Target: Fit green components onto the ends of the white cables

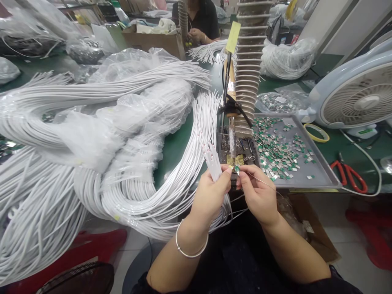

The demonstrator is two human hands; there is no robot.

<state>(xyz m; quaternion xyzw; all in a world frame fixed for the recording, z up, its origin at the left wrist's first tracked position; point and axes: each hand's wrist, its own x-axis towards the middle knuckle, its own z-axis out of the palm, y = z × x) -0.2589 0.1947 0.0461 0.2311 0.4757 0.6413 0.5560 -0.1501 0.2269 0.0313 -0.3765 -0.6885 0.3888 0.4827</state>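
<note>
My left hand (211,194) is closed around a bunch of white cables (212,161), their stripped ends showing reddish tips. Between thumb and finger, my right hand (260,198) pinches a small green and silver circuit board (237,168). A thin solder wire (262,180) runs out across the right fingers. Both sets of fingertips meet just under the tip of an upright soldering iron (232,134), clamped in a stand over a yellowish sponge (239,159). Whether the board touches the iron or a cable end is too small to tell.
A grey tray (318,171) of scattered small boards lies right of the iron. Beyond it are red-handled scissors (350,175), a yellow tape roll (316,133) and a fan (364,98). A ribbed hose (247,69) hangs behind the iron. Bagged cable bundles (122,122) fill the left. Opposite sits another person (199,24).
</note>
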